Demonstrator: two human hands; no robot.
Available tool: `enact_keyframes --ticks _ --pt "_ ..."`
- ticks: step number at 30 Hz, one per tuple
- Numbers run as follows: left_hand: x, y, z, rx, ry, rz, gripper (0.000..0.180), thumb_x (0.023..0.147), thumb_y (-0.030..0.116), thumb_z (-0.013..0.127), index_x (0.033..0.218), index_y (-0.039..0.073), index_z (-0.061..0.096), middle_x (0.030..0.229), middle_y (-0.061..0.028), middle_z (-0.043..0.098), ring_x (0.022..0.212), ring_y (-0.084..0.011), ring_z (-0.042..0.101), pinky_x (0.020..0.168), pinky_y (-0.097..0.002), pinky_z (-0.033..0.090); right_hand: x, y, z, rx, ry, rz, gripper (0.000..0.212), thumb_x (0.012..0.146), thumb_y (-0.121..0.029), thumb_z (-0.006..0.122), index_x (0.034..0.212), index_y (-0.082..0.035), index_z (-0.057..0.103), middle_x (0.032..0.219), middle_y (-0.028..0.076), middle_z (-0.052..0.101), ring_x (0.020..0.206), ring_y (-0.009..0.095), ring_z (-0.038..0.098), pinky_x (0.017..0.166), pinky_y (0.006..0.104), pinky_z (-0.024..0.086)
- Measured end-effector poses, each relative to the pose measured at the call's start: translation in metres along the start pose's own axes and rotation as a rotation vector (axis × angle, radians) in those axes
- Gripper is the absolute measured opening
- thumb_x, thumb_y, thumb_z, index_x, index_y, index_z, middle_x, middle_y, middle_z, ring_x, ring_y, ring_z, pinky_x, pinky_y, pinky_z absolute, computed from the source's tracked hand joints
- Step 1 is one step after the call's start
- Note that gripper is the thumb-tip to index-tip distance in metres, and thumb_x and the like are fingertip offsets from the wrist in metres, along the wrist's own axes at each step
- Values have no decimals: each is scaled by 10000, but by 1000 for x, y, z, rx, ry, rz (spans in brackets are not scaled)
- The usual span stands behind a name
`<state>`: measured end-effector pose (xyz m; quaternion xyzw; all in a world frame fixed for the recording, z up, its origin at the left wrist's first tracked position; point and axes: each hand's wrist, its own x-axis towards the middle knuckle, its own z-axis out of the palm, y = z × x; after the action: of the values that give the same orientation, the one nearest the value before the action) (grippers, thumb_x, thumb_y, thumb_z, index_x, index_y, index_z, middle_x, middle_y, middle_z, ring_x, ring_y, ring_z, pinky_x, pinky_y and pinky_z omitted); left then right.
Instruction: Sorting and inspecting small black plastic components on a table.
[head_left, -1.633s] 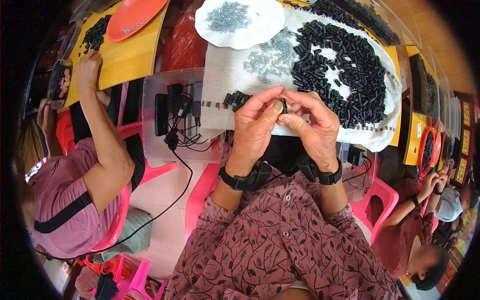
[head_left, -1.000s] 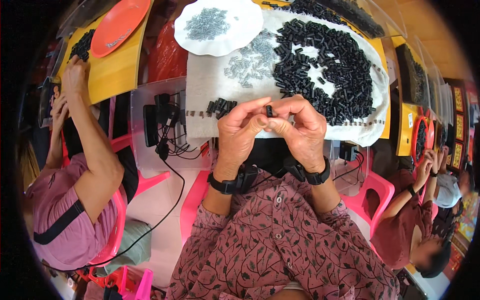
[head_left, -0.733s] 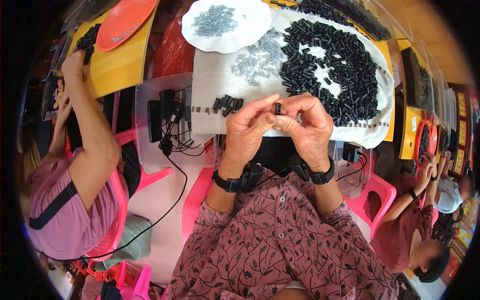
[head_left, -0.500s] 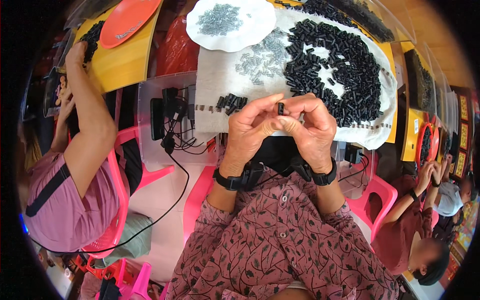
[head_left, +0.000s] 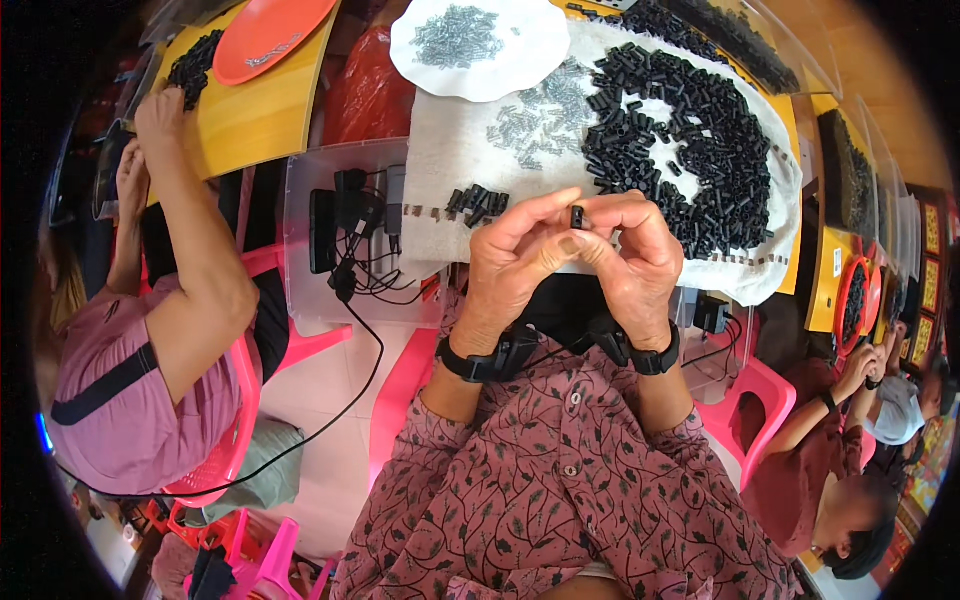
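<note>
Between the fingertips of both hands sits a small black tube-shaped piece [head_left: 577, 217], held over the near edge of a white cloth [head_left: 440, 150]. My left hand [head_left: 515, 262] pinches it from one side, and my right hand [head_left: 637, 262] from the other. Just beyond my left hand lies a small group of black pieces [head_left: 477, 203]. A wide heap of the same black pieces [head_left: 715, 190] spreads past my right hand. Small clear pieces [head_left: 540, 120] are scattered on the cloth, and more lie on a white scalloped plate [head_left: 545, 60].
A clear plastic bin [head_left: 300, 240] with black cables and adapters stands below the table at left. To the left, a co-worker's arm [head_left: 205, 235] reaches over a yellow table [head_left: 250, 125] with a red plate [head_left: 255, 55]. Other people sit at right. Pink chairs [head_left: 765, 400] stand close by.
The view has shifted slightly, so the table and my hands appear a little further right. Both hands still pinch the small black piece. The left co-worker's lower hand has moved up.
</note>
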<state>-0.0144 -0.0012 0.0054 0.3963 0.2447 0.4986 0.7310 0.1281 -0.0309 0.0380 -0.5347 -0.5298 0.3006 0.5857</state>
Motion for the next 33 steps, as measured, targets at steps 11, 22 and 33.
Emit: enact_keyframes --ticks 11,22,33 --pt "-2 8 3 143 171 34 315 967 -32 630 1281 -17 654 1087 -59 706 964 -99 654 854 -246 529 4 -1 10 -199 -90 -71 299 779 22 818 1038 -49 687 885 41 677 746 142 609 646 264 513" --pt "3 25 -7 966 475 371 200 822 -42 758 1010 20 731 855 -99 677 713 -166 658 635 -274 521 5 -3 -7 -320 25 -34 224 841 16 771 1053 -20 712 892 51 687 699 95 611 625 227 499" --pt "8 13 -18 1325 443 493 237 790 -31 790 1011 45 749 916 -85 663 725 -170 631 617 -283 514 10 1 -33 -56 372 174 118 922 0 728 1036 -13 697 976 23 737 798 29 604 709 179 484"
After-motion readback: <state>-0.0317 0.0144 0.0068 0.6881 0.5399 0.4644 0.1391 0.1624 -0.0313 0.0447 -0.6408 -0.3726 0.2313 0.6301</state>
